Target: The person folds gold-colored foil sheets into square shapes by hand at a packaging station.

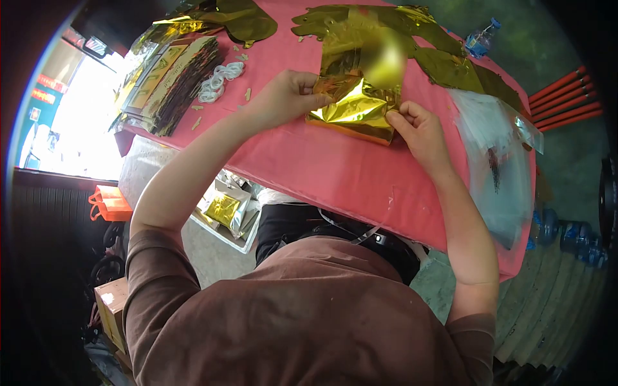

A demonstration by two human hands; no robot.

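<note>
A shiny gold foil sheet (357,106) lies folded over at its near end on the pink-covered table (302,170). My left hand (286,100) pinches its left edge between thumb and fingers. At the right edge, my right hand (418,132) holds the foil in a similar pinch. The far part of the sheet is partly blurred by glare. Left of my left hand lie white ring-shaped bands (219,82) in a loose bunch. Beyond them stands a thick stack of printed and gold sheets (170,83).
More gold foil pieces (444,67) lie along the far edge. Clear plastic bags (492,154) cover the table's right end, near a plastic bottle (483,38). Below the table's near edge sits a white bin (243,244) with foil packets inside. An orange bag (111,203) is at left.
</note>
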